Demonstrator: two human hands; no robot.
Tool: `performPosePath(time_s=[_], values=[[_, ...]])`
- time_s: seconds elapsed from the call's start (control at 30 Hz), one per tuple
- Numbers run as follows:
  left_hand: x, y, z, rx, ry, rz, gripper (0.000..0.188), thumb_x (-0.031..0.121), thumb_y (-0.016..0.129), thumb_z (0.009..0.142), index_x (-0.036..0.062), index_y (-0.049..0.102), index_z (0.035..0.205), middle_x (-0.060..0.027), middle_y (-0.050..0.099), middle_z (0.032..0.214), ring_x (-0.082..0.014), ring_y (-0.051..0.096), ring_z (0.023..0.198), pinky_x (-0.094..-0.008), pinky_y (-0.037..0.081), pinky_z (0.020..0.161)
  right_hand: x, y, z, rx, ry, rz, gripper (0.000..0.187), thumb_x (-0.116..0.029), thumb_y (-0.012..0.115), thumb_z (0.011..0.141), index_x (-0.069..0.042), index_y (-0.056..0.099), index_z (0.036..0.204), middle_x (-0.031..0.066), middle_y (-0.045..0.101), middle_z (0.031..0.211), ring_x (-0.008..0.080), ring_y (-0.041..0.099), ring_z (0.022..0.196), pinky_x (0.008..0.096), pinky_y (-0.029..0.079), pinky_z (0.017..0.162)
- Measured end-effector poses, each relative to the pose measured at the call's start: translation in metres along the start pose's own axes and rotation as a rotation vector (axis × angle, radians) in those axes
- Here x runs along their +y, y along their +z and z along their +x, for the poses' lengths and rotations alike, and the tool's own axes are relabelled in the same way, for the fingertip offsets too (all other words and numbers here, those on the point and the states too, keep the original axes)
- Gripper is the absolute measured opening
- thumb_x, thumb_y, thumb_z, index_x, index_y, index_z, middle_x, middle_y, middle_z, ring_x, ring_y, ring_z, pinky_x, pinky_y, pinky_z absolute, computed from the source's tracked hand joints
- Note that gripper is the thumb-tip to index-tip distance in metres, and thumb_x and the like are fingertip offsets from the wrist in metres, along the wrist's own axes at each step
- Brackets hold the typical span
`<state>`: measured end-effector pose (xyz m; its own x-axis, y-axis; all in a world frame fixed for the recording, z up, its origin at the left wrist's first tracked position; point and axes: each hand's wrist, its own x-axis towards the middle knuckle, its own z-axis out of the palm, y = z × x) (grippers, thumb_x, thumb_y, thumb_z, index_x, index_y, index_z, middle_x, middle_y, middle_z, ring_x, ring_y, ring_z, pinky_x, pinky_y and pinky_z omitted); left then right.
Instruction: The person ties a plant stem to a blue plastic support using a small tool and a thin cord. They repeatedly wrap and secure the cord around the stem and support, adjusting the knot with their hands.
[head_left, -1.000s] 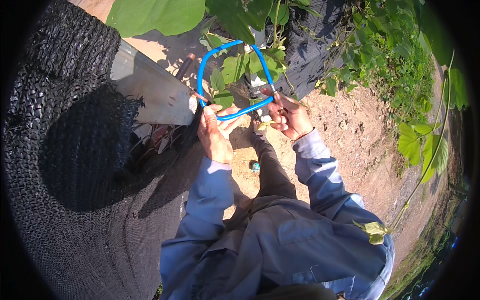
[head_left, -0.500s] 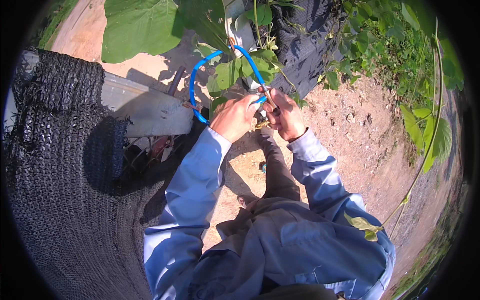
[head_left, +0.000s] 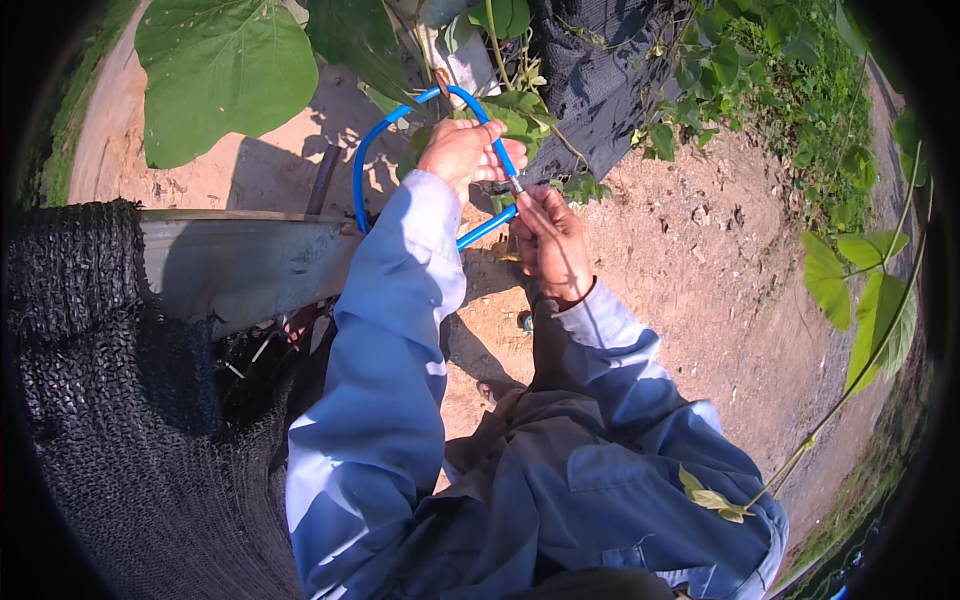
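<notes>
A blue cable lock (head_left: 372, 143) forms a loop running past a rusty metal piece on a post at the top and the end of a pale metal beam at the left. My left hand (head_left: 462, 155) is closed around the loop's right side, thumb and fingers on either side of it. Just below, my right hand (head_left: 555, 245) grips the silver end fitting (head_left: 516, 185), where the cable's lower end also comes up to the fingers. That palm hides part of the fitting, so I cannot tell whether the two ends are joined.
Black shade netting (head_left: 80, 330) hangs at the left, over the pale metal beam (head_left: 245, 265). More dark netting (head_left: 600, 90) stands behind the post (head_left: 465, 60). Large green leaves (head_left: 225, 80) overhang the far left. A leafy vine (head_left: 865, 300) crosses the right side above bare ground.
My left hand has moved up and away from the cable's lower end onto the loop's right side. My right hand has shifted slightly down, still at the fitting. The golden keys under the hands no longer show.
</notes>
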<state>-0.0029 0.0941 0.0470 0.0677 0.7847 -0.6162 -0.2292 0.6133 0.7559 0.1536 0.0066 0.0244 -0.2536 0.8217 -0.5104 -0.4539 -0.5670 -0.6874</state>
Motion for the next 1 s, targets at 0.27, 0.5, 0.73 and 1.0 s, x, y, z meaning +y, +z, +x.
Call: performPosePath(time_s=[0.27, 0.5, 0.73, 1.0], values=[[-0.002, 0.005, 0.004, 0.068, 0.024, 0.004, 0.026, 0.016, 0.055, 0.096, -0.0049, 0.050, 0.110, -0.0221, 0.067, 0.092, -0.0335, 0.070, 0.082, -0.0429, 0.059, 0.067, -0.008, 0.004, -0.004, 0.030, 0.157, 0.280, 0.018, -0.023, 0.061, 0.094, -0.010, 0.053, 0.104, -0.0012, 0.051, 0.065, 0.0054, 0.040, 0.036, 0.0207, 0.028, 0.029], [0.004, 0.011, 0.004, 0.156, 0.041, 0.074, 0.021, 0.014, 0.057, 0.094, -0.0046, 0.056, 0.104, -0.0198, 0.067, 0.086, -0.0321, 0.070, 0.073, -0.0414, 0.057, 0.062, -0.004, 0.006, -0.003, 0.041, 0.010, 0.048, 0.019, -0.024, 0.060, 0.095, -0.009, 0.054, 0.106, -0.0038, 0.046, 0.062, 0.0025, 0.033, 0.037, 0.0203, 0.025, 0.031], [0.004, 0.011, 0.004, 0.140, 0.008, 0.023, 0.022, 0.015, 0.057, 0.095, -0.0044, 0.055, 0.104, -0.0225, 0.068, 0.089, -0.0314, 0.070, 0.075, -0.0394, 0.056, 0.058, -0.003, 0.008, -0.002, 0.044, 0.008, 0.057, 0.018, -0.024, 0.060, 0.096, -0.009, 0.055, 0.105, -0.0045, 0.047, 0.063, 0.0022, 0.032, 0.040, 0.0209, 0.021, 0.034], [0.014, 0.012, -0.005, 0.123, 0.028, 0.035, 0.022, 0.016, 0.053, 0.097, -0.0052, 0.054, 0.102, -0.0202, 0.068, 0.086, -0.0284, 0.070, 0.070, -0.0387, 0.058, 0.057, -0.004, 0.010, 0.001, 0.089, -0.095, -0.073, 0.019, -0.023, 0.062, 0.095, -0.007, 0.059, 0.104, -0.0070, 0.048, 0.066, 0.0011, 0.037, 0.052, 0.0188, 0.026, 0.045]])
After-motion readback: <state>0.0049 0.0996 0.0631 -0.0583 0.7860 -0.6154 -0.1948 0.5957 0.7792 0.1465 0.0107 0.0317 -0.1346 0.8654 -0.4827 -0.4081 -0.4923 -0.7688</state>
